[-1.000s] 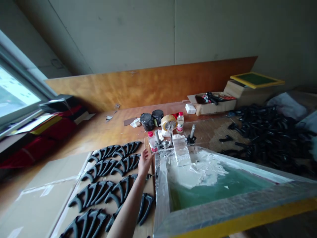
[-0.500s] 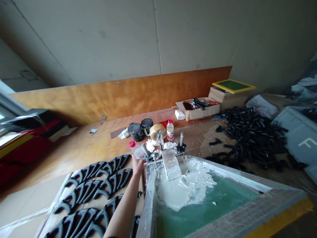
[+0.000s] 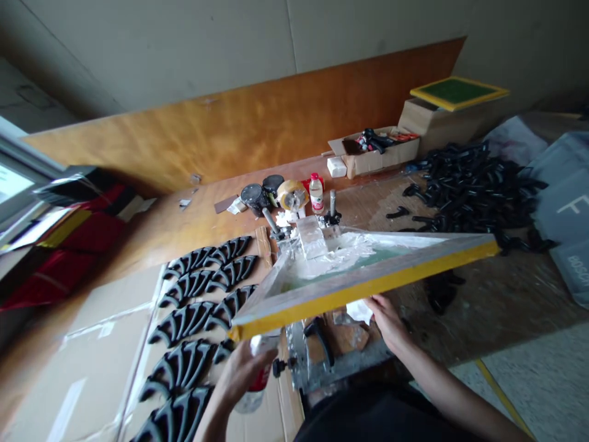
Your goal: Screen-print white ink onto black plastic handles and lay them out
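My left hand (image 3: pixel 240 371) is wrapped round a clear plastic bottle (image 3: pixel 251 402) with a red label, below the near left corner of the screen frame; the fingers partly cover it. My right hand (image 3: pixel 385 318) pinches a crumpled white tissue (image 3: pixel 359 311) under the frame's front edge. The screen printing frame (image 3: pixel 368 277) is tilted up, with a yellow front side and white paste on its green mesh. Beneath it, a black curved handle-like part (image 3: pixel 324 341) lies on the metal fixture (image 3: pixel 331 371), between my hands.
Rows of black curved parts (image 3: pixel 184 328) lie on cardboard at left. Behind the frame stand a red-capped bottle (image 3: pixel 316 195), dark tubs (image 3: pixel 254 197) and a tape roll (image 3: pixel 293 195). A heap of black parts (image 3: pixel 469 184) and a grey bin (image 3: pixel 564 215) are at right.
My left hand has brought the bottle from beside the clamp back toward me. The screen frame's front has risen, uncovering the fixture. My right hand has come into view with the tissue.
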The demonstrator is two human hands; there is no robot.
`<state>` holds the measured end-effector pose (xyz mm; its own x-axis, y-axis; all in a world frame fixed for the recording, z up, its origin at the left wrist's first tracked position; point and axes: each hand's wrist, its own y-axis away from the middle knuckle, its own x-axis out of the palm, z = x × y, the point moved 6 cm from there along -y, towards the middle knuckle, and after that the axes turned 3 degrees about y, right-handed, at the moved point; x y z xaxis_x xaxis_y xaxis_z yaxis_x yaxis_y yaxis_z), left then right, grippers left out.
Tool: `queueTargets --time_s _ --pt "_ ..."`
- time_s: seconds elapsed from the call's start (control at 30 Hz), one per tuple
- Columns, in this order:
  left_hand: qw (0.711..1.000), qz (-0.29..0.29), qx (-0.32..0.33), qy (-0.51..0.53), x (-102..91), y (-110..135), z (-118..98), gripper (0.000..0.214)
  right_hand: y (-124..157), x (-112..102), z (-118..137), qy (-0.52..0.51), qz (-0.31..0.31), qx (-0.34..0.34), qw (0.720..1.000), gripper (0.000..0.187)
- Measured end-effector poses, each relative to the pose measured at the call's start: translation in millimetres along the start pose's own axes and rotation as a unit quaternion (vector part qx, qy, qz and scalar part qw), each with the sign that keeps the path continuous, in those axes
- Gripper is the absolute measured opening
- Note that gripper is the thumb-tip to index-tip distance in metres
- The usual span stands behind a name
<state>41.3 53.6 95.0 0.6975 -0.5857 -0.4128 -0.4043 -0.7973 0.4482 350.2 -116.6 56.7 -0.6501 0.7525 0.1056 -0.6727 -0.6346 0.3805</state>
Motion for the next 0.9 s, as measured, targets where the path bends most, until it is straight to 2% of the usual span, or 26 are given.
queueTargets --time_s 0.07,0.1,0.23,0.3,0.37,0.43,0.53,0.67,0.9 --pt "0.995 0.097 0.015 -0.012 34.4 27.2 -7.0 0.042 3.9 8.5 -2.3 -0.003 0.028 0.001 1.0 0.049" --pt "0.992 0.121 0.031 -0.027 47.9 36.3 -12.5 0.04 6.4 11.7 -3.7 0.005 0.043 -0.002 0.999 0.05" --pt "0.981 0.086 0.073 -0.157 76.0 44.5 -35.0 0.038 17.1 15.5 -10.3 0.059 0.086 -0.017 0.994 0.051" --pt "0.956 0.071 0.083 -0.272 84.3 41.7 -45.6 0.044 20.5 11.8 -13.5 0.079 0.087 -0.019 0.993 0.053" --pt "0.914 0.07 0.101 -0.386 91.4 40.3 -56.8 0.052 22.3 6.7 -15.1 0.085 0.085 -0.021 0.993 0.055" --pt "0.878 0.08 0.123 -0.455 97.6 42.1 -66.5 0.055 23.2 1.3 -14.9 0.081 0.078 -0.022 0.993 0.055" --pt "0.851 0.092 0.146 -0.496 104.1 48.1 -74.1 0.05 24.4 -6.1 -11.9 0.064 0.061 -0.021 0.996 0.053" --pt "0.84 0.098 0.16 -0.509 108.3 52.5 -72.1 0.049 27.8 -10.7 -7.7 0.044 0.047 -0.023 0.998 0.053" --pt "0.842 0.085 0.159 -0.509 106.2 51.8 -78.1 0.046 28.6 -4.9 -7.4 0.0 0.043 0.018 0.999 0.057"
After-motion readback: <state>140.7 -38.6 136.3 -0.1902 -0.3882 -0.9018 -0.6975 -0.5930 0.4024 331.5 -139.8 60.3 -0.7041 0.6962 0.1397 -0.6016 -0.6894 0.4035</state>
